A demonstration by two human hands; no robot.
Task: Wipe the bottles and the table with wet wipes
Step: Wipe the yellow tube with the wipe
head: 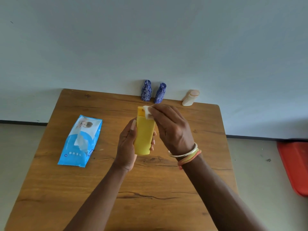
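Observation:
My left hand [127, 145] grips a yellow bottle [144, 137] above the middle of the wooden table [66, 189], thumb on its left side and fingers round the right. My right hand [171, 129] pinches a white wet wipe [147, 112] against the bottle's cap end. Two blue patterned bottles [146, 91] [160, 93] and a cream bottle [190, 98] stand at the table's far edge by the wall.
A blue wet-wipe pack [80, 142] lies on the table's left side with a wipe poking out of its opening. A red object [295, 165] sits on the floor to the right. A pale wall rises just behind the table.

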